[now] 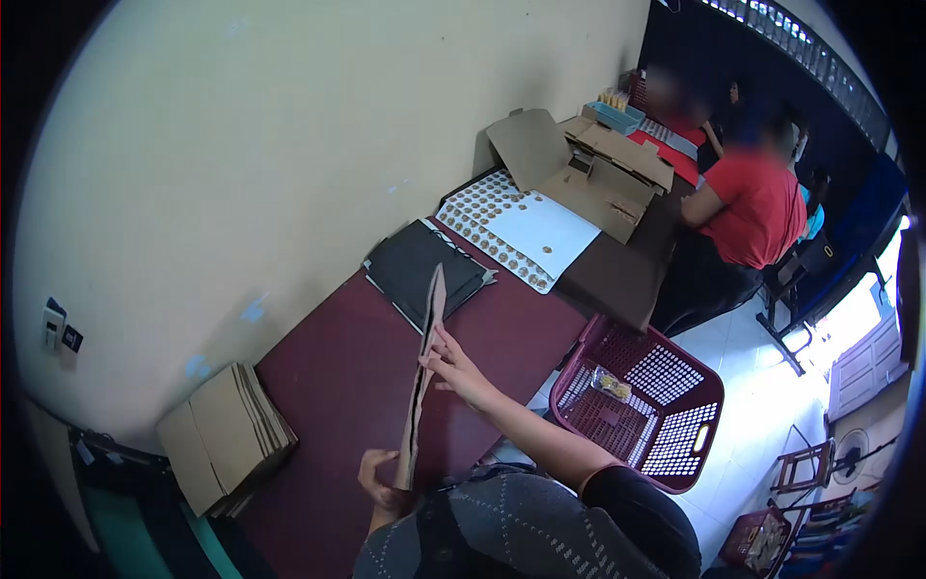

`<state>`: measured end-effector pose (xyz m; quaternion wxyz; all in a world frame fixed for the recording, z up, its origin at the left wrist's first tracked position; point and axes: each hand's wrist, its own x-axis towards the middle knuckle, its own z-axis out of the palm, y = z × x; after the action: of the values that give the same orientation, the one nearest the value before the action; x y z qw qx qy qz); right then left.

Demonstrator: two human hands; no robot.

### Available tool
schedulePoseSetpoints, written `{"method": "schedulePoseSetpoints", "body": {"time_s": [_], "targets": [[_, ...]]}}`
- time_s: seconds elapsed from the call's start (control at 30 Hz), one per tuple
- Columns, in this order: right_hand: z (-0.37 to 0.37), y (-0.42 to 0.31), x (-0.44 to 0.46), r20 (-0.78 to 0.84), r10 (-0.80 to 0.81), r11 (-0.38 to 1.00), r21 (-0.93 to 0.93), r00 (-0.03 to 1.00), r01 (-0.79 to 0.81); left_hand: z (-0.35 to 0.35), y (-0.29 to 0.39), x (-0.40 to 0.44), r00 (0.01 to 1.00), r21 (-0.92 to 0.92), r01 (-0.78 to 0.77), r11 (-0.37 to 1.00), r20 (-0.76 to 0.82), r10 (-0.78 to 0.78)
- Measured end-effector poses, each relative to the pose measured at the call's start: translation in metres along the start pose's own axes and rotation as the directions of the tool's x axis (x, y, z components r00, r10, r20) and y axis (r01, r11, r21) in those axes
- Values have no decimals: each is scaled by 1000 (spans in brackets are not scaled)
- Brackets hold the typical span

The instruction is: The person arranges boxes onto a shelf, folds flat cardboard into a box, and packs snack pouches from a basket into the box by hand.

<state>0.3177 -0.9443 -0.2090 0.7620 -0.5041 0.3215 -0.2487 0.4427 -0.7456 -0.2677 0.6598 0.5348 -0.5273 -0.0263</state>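
Observation:
A flat folded piece of cardboard [421, 391] stands on edge above the dark red table, seen nearly edge-on. My left hand [379, 478] grips its near end, low in the view. Farther up, my right hand [453, 367] holds its right side, thumb and fingers at the edge. Beyond the cardboard's far end lies a stack of black sheets or folders [424, 270]. To the left, a stack of flattened brown cardboard [217, 434] rests at the table's edge.
The table [318, 386] runs along the wall. Right of it is a maroon basket [637, 405] holding a small packet. Farther off are a sticker sheet [540, 236], an open cardboard box [598, 193], a blue tray [615, 118] and a person in red [752, 207], with others beyond.

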Motion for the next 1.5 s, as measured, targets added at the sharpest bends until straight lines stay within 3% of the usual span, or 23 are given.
{"method": "schedulePoseSetpoints", "body": {"time_s": [0.03, 0.1, 0.13, 0.2, 0.3, 0.4, 0.47, 0.5, 0.57, 0.77, 0.83, 0.87, 0.9, 0.97, 1.03, 1.1, 1.23, 1.3, 1.37, 1.43, 1.5], "targets": [[-6, 11, 7, 79, -8, 1000, -24, 997, 10, -2, -2, 4, 1000, 5, 8, 1000, -11, -7], [-9, 37, 14, 133, 63, 998, -29, 989, -59, -9, -7, 10, 886, -232, 441, 867, 263, -381], [-7, 49, 14, 164, 81, 988, -146, 983, -57, -13, -8, 14, 826, -193, 540, 819, 307, -472], [6, 66, 9, 210, 143, 958, -276, 967, -81, -5, -10, 30, 825, 5, 520, 854, 259, -503], [22, 75, 8, 200, 222, 965, -183, 954, -186, 2, -18, 37, 744, -145, 626, 766, 406, -531], [38, 56, -3, 217, 141, 989, -82, 966, -126, 16, -7, 42, 775, -191, 609, 770, 350, -526], [41, 54, 0, 187, -9, 1000, -23, 982, 14, 20, -9, 46, 828, 99, 486, 868, 266, -494], [42, 55, 2, 193, -7, 1000, -27, 981, 12, 20, -10, 49, 830, 99, 487, 868, 258, -495], [45, 55, 5, 152, -175, 964, -174, 973, 200, 19, -12, 55, 816, 70, 486, 871, 322, -480], [38, 57, 11, 216, -193, 971, -100, 957, 219, 13, -15, 56, 796, 12, 519, 855, 358, -488], [33, 51, 3, 184, -150, 983, -76, 971, 166, 10, -8, 57, 740, -264, 667, 697, 345, -578], [27, 49, 1, 162, -201, 938, -254, 966, 238, 4, -4, 59, 719, -311, 694, 649, 341, -605], [23, 49, -1, 151, -255, 856, -424, 955, 295, -1, -3, 60, 718, -312, 695, 648, 339, -608], [21, 50, -1, 145, -272, 857, -413, 951, 308, -8, -1, 63, 746, -287, 666, 689, 262, -612], [24, 33, -9, 183, -101, 884, -434, 978, 172, -10, 4, 63, 730, -317, 682, 659, 241, -640], [28, 23, -11, 185, -148, 897, -388, 972, 210, -11, 4, 63, 760, -108, 648, 754, 169, -628], [15, 15, -5, 157, -255, 859, -416, 954, 298, -21, 26, 76, 757, 114, 649, 752, -4, -653], [10, 8, -8, 134, -245, 851, -446, 960, 279, -27, 17, 70, 761, 93, 648, 756, -70, -645], [10, 3, -12, 69, -232, 862, -447, 970, 238, -35, 17, 70, 705, -46, 696, 717, -148, -694], [0, 7, -10, 18, -321, 847, -443, 947, 295, -45, 16, 71, 748, 49, 655, 754, -184, -638], [-4, 8, -9, -8, -329, 866, -400, 944, 299, -53, 16, 72, 697, -121, 663, 739, -259, -669]]}}
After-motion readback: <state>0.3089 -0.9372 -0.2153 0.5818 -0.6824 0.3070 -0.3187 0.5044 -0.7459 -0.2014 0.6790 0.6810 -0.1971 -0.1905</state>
